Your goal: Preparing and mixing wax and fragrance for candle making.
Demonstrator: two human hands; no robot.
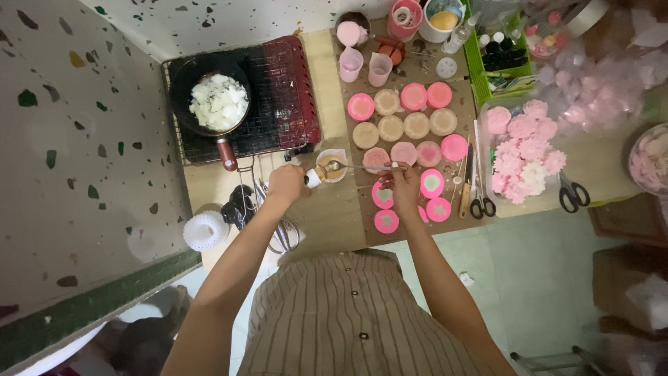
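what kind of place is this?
Likely a home craft corner for candle or soap making: rows of round pink moulds, a pan of white flakes on a small stove, and pink moulded flowers.

Bare table (334,223) strip between stove (278,104) and round molds (407,129) gives clear passage; pan (209,101) blocks left, scissors (481,203) and pink flowers (525,150) crowd right.

speckled terrazzo wall (83,139), pale green floor (550,271)
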